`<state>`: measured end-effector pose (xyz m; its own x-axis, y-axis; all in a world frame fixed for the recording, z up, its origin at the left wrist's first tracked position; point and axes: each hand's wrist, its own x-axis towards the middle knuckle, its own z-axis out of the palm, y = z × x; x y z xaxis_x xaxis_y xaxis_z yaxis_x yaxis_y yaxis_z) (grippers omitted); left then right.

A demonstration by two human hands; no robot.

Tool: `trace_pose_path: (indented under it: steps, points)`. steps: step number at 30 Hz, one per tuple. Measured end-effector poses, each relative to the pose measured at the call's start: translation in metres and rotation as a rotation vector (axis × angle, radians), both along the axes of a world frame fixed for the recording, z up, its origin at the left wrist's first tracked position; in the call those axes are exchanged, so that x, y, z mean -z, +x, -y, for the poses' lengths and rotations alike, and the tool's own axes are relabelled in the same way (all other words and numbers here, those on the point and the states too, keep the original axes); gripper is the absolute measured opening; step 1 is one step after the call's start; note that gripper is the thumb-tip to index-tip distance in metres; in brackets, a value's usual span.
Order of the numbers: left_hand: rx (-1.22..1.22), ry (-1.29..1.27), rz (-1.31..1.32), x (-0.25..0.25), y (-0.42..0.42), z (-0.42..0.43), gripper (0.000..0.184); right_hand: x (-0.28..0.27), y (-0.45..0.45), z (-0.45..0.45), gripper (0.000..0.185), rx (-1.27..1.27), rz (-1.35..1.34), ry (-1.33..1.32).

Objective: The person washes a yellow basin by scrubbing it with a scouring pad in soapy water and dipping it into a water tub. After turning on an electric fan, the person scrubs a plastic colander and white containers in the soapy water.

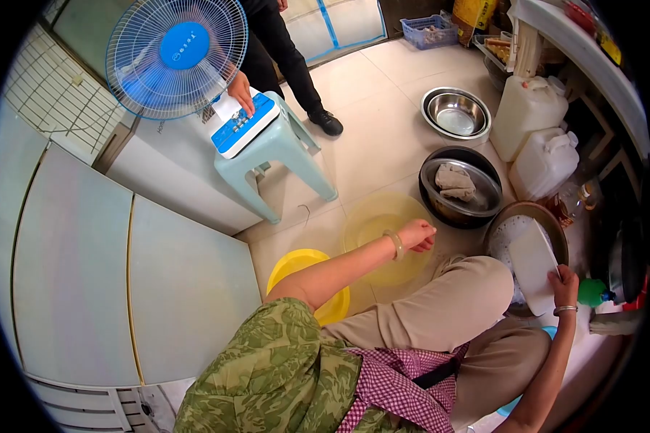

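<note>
My right hand (565, 284), with a silver bangle at its wrist, grips the edge of a white flat rectangular panel (534, 265). The panel is tilted over a brown basin (564, 242) of foamy water (507, 233), hiding part of it. With its fingers curled in, my left hand (416, 235) is over a translucent yellowish basin (365, 224); nothing shows in it. A pale bangle circles that wrist. Close by, a metal bowl holding a beige cloth (455, 181) sits in a black basin (435, 158).
A bright yellow basin (296, 261) is below my left arm. Nested steel bowls (433, 121) and white jugs (531, 108) stand farther off. Another person's hand (243, 94) touches the base of a blue fan (183, 47) on a stool (296, 173). A green bottle (592, 291) lies at right.
</note>
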<state>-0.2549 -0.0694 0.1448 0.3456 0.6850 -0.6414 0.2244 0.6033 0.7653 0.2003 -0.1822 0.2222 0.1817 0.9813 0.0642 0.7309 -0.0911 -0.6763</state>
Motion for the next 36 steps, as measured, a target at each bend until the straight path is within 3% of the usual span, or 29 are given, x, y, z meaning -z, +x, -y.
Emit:
trace_pose_path:
  steps: [15,22,24,25,26,28,29,32,34,36]
  points:
    - [-0.004,-0.01,-0.013,0.002,0.006,0.01,0.028,0.008,0.012,0.003,0.014,-0.021,0.115,0.049]
    - [-0.024,0.034,0.001,0.002,0.009,0.008,0.025,-0.002,0.011,0.0,0.016,0.001,0.09,-0.065]
    - [-0.079,0.075,0.049,0.015,0.012,0.006,0.024,-0.02,-0.002,0.008,0.014,0.036,0.022,-0.106]
    - [-0.007,0.136,0.085,0.009,0.011,0.002,0.021,-0.014,0.001,0.013,0.013,0.035,0.13,-0.004]
    - [-0.054,0.197,0.082,0.004,0.013,0.0,0.017,-0.033,-0.015,0.015,0.014,0.079,-0.009,-0.031]
    - [-0.076,0.303,0.252,-0.012,0.018,-0.012,0.007,-0.039,-0.014,0.016,0.018,0.02,0.11,-0.041]
    - [-0.046,0.401,0.207,-0.034,0.025,-0.019,0.007,-0.04,-0.014,0.015,0.019,0.022,0.205,-0.034]
    - [0.09,0.895,-0.04,-0.028,0.058,-0.065,0.047,-0.049,-0.023,0.006,0.018,0.014,0.058,-0.026]
    - [0.219,1.023,-0.011,-0.091,0.088,-0.052,0.069,-0.048,-0.035,0.004,0.018,0.045,0.012,-0.055]
    - [0.432,1.338,-0.084,-0.12,0.128,-0.048,0.075,-0.053,-0.036,0.0,0.021,-0.003,0.041,-0.093]
